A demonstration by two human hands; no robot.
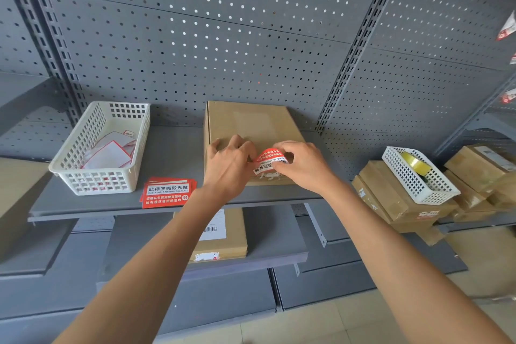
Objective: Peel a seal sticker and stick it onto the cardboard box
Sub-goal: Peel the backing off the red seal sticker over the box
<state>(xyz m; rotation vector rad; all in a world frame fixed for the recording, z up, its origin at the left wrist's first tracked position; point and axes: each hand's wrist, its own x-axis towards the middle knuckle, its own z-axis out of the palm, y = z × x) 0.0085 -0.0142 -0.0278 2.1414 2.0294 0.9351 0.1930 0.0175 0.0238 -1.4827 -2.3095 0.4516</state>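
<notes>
Grey pegboard shelving backs a grey shelf (173,148) bearing the cardboard box (245,126), lying flat at centre. Both hands meet over the box's near edge: the left hand (229,165) and right hand (304,165) each pinch one end of the seal sticker (269,162), which arches, curled, between them, just above the box top. Judged step: laying the sticker down. Best practice is to tack one end first, then smooth across to avoid creases. Its long axis runs roughly left to right, tilted slightly, printed face up. Spare stickers (167,193) lie left of the box, near a white basket (103,148).
</notes>
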